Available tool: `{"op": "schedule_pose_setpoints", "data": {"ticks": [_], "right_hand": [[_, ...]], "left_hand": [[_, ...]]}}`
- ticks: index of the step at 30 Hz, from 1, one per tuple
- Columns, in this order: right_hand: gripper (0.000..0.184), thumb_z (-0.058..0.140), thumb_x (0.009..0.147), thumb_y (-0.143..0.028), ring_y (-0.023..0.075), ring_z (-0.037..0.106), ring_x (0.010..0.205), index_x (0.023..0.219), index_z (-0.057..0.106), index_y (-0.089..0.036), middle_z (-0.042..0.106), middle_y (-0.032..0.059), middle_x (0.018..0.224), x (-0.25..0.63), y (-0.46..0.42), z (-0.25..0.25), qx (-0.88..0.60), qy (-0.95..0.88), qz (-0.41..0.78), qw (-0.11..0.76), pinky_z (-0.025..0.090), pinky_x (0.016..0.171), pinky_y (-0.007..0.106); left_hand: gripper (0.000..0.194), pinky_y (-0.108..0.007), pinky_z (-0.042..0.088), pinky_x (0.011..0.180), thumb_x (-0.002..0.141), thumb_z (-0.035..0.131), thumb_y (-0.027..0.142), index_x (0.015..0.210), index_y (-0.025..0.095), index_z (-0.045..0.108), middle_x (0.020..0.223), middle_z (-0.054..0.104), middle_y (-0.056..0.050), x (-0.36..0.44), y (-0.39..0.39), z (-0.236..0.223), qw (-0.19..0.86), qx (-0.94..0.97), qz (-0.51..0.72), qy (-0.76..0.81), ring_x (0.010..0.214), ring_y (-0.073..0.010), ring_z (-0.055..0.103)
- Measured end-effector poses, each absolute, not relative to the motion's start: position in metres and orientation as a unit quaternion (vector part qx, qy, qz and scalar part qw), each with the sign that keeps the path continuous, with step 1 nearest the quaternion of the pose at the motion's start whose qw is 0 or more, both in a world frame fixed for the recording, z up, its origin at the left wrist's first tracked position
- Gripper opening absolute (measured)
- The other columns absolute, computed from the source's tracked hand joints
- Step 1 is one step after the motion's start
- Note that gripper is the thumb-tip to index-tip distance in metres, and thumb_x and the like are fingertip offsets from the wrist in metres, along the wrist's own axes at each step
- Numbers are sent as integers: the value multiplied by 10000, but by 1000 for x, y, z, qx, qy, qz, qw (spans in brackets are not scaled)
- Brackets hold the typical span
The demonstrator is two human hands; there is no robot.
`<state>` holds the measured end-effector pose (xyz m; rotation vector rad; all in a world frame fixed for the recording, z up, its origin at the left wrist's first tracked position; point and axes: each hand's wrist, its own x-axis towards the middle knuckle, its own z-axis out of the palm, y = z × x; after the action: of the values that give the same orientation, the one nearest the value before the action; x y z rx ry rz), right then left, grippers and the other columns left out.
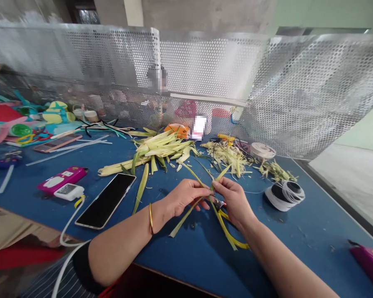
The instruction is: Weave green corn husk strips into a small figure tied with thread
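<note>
My left hand (186, 196) and my right hand (233, 200) meet above the blue table (180, 256), both pinching thin green-yellow leaf strips (205, 184). The strips cross between my fingertips and trail down toward the near table edge (226, 234). My left wrist wears a gold bangle (150, 218). A small tool with yellow handles (225, 215) lies under my right hand, partly hidden. A pile of long leaves (161, 149) lies just beyond my hands.
A black phone (107, 200), a pink device (62, 178) and a white charger (69, 191) lie left. Shredded leaf scraps (230, 155), a wire spool (286, 193) and a tape roll (262, 150) sit right. A perforated metal screen (205, 70) backs the table.
</note>
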<state>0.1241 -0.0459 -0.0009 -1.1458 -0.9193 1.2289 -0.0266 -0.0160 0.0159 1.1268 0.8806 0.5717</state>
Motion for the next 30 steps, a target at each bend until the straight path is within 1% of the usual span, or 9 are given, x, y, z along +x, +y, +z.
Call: {"op": "schedule_pose_setpoints", "data": {"ticks": [3,6,8,10,13,15,19,24,30], "right_hand": [[367,797,598,-462,99,452,462,609,545,-196,525,-56,519,124,-44,-3,-509,-384,492,592,354,472,242],[339,723,683,-496,115,458,508,643,574,-193,539,-41,557,131,-41,-5,-552,-437,433,562,356,506,258],[305,666,757,-484,144,512,595,700,617,-188,600,-8,637,136,-41,-4,-593,-505,319,540,384,576,276],[261,619,824,-438,165,551,682,734,631,-193,635,12,703,139,-45,0,-612,-573,155,523,394,659,291],[265,555,911,-356,155,559,681,704,620,-204,629,5,684,133,-57,7,-572,-674,-1,468,360,709,299],[233,544,936,-329,146,566,663,767,655,-213,636,-5,687,125,-65,9,-544,-727,-9,419,336,693,298],[162,586,922,-329,146,575,633,838,668,-217,645,-15,704,113,-70,1,-555,-748,-12,365,312,660,302],[161,605,900,-298,170,590,635,774,631,-202,656,1,712,110,-66,-10,-580,-732,-61,352,317,660,310],[154,529,893,-177,168,595,642,755,591,-206,646,-2,703,110,-64,-12,-573,-729,-56,370,317,649,302]], "left_hand": [[169,-185,389,435,738,714,259,790,99,723,789,733,-88,-25,-17,17,715,509,260,403,533,-110,632],[156,-183,397,452,750,717,250,795,101,727,799,735,-91,-24,-16,15,717,494,274,408,552,-114,646],[166,-195,440,489,768,716,261,830,108,729,859,740,-97,-24,-16,15,723,467,297,413,583,-121,659],[178,-218,493,558,797,698,270,877,113,728,936,740,-108,-25,-15,15,732,440,328,405,648,-133,679],[161,-245,533,688,794,693,213,918,115,724,972,735,-109,-26,-14,17,746,415,376,361,759,-148,692],[164,-243,527,728,756,716,167,910,112,723,949,735,-100,-26,-14,18,750,409,396,337,778,-144,684],[173,-222,501,672,729,723,144,898,104,724,893,734,-91,-24,-16,16,744,404,407,345,708,-121,655],[151,-221,481,631,739,712,152,879,95,723,841,728,-91,-19,-17,11,738,402,404,362,676,-118,640],[177,-288,534,716,699,750,144,866,112,704,853,733,-85,-18,-17,10,737,367,427,373,766,-165,672]]}}
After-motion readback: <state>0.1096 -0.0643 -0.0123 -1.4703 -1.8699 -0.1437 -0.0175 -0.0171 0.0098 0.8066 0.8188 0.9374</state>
